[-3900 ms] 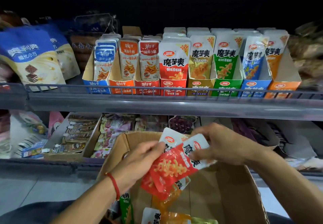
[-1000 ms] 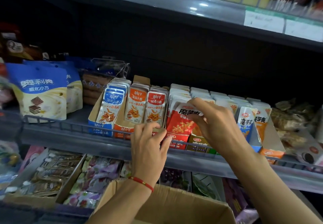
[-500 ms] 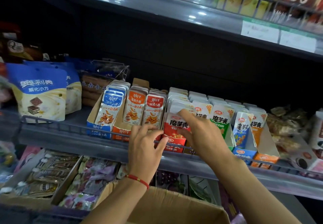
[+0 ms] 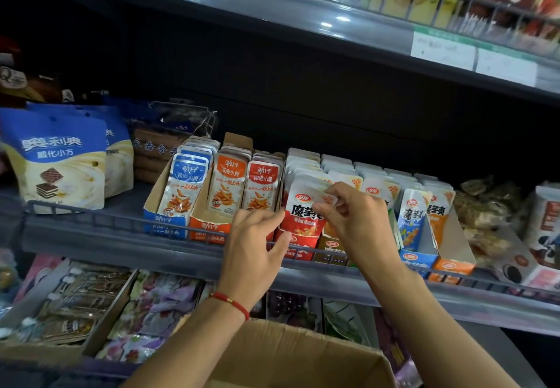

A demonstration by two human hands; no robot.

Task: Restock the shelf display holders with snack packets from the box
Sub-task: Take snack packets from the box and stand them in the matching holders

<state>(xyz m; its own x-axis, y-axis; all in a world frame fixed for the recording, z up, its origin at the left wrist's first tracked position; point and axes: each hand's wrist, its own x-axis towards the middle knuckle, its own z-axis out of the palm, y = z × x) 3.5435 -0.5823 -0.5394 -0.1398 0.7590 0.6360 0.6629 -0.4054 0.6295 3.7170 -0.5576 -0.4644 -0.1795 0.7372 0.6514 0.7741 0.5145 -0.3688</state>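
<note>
A row of cardboard display holders stands on the middle shelf, with a red holder [image 4: 298,243] at its centre. The front red-and-white snack packet [image 4: 303,212] stands upright in it. My right hand [image 4: 351,221] pinches that packet's top right corner. My left hand [image 4: 257,242] rests against the left side of the red holder, fingers loosely bent, thumb near the packet's lower edge. The brown cardboard box [image 4: 291,360] sits below my forearms; its inside is out of view.
Blue [image 4: 165,221] and orange [image 4: 209,228] holders with fish snack packets stand to the left; yellow, green, blue and orange holders [image 4: 448,263] to the right. A wire rail [image 4: 91,215] runs along the shelf front. Large blue bags [image 4: 57,157] stand far left. Another shelf [image 4: 333,20] hangs overhead.
My right hand has shifted from pushing the red packets down into the holder to pinching the front packet's top corner. My left hand has stayed by the holder's left side.
</note>
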